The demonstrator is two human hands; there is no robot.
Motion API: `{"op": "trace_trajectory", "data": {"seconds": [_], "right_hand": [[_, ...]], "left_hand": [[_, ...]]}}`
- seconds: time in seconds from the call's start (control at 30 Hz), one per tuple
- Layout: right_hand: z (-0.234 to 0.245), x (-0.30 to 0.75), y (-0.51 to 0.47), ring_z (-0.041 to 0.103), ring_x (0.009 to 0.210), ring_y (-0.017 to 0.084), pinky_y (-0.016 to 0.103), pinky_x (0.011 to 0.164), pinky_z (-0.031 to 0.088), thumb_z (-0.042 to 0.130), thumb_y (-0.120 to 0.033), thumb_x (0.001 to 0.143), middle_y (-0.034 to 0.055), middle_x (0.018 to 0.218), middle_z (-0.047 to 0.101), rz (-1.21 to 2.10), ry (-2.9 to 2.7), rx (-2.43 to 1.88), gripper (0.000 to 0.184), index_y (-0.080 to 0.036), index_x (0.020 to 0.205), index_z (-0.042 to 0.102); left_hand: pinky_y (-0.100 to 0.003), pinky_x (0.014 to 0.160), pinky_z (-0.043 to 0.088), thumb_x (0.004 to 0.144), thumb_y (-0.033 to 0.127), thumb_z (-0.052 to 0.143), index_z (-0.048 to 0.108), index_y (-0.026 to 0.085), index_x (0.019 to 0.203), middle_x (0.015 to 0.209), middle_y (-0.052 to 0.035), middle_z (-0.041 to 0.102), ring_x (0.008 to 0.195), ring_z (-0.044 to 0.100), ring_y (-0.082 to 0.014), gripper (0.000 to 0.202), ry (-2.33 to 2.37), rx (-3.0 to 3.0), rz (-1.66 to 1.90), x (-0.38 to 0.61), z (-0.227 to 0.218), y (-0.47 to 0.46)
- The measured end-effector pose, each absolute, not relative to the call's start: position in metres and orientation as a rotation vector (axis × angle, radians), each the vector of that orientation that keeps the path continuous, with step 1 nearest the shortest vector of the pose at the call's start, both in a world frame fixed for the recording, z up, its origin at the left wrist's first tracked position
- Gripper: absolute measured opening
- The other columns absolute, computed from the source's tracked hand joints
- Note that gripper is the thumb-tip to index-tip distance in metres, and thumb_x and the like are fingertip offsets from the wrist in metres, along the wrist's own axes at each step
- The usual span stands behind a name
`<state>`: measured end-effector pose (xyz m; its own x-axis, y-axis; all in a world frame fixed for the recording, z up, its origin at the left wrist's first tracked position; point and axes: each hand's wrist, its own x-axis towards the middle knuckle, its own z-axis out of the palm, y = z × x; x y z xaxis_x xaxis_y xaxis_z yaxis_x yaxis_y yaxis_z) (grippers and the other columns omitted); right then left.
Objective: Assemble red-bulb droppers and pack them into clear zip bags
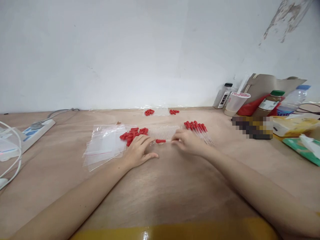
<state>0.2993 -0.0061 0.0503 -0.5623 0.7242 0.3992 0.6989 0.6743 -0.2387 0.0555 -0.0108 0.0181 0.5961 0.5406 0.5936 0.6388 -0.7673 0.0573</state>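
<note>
My right hand pinches the clear tube of a dropper whose red rubber bulb points left. My left hand lies low over the table with its thumb apart from its fingers and nothing visible in its grasp. Just beyond it is a pile of loose red rubber bulbs. A row of clear glass dropper tubes lies between and behind my hands. Past my right hand, several droppers with red bulbs are bunched together, their tubes pointing toward the lower right.
Clear zip bags are stacked at the left. A power strip with cables lies farther left. Another bag of tubes and red bulbs is against the wall. Bottles, a plastic cup and a tissue pack stand or lie right.
</note>
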Motion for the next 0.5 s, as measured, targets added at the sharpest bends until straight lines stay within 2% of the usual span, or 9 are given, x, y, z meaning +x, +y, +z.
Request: {"op": "trace_trajectory", "data": {"seconds": [0.1,0.23,0.4,0.5], "right_hand": [[0.055,0.325,0.012,0.054,0.066,0.013,0.023,0.061,0.036,0.047,-0.022,0.080,0.0046,0.073,0.062,-0.001,-2.110,-1.401,0.018,-0.015,0.074,0.064],[0.044,0.351,0.033,0.056,0.066,0.015,0.024,0.059,0.036,0.047,-0.027,0.078,0.0062,0.074,0.065,0.023,-1.804,-1.718,0.021,-0.014,0.076,0.063],[0.028,0.359,0.040,0.057,0.069,0.017,0.024,0.060,0.037,0.048,-0.021,0.074,0.0084,0.075,0.064,0.072,-1.733,-1.882,0.016,-0.013,0.075,0.062],[0.026,0.359,0.040,0.057,0.068,0.017,0.025,0.059,0.037,0.051,-0.022,0.073,0.0083,0.072,0.063,0.092,-1.748,-1.902,0.014,-0.013,0.073,0.061]], "left_hand": [[-0.039,0.086,0.038,0.076,0.039,0.059,0.050,0.018,0.110,0.103,-0.0084,0.055,0.098,0.048,-0.0237,0.041,-1.167,-2.541,-0.940,0.051,0.016,-0.009],[-0.040,0.083,0.039,0.076,0.031,0.058,0.054,0.018,0.101,0.096,-0.0069,0.055,0.094,0.048,-0.0237,0.027,-1.288,-2.472,-0.928,0.049,0.014,-0.006],[-0.038,0.078,0.041,0.076,0.027,0.058,0.057,0.018,0.092,0.090,-0.0058,0.054,0.088,0.049,-0.0224,0.018,-1.373,-2.388,-0.967,0.048,0.012,-0.002],[-0.037,0.077,0.041,0.076,0.027,0.058,0.057,0.018,0.090,0.088,-0.0057,0.054,0.086,0.049,-0.0222,0.016,-1.401,-2.340,-0.988,0.045,0.011,0.002]]}}
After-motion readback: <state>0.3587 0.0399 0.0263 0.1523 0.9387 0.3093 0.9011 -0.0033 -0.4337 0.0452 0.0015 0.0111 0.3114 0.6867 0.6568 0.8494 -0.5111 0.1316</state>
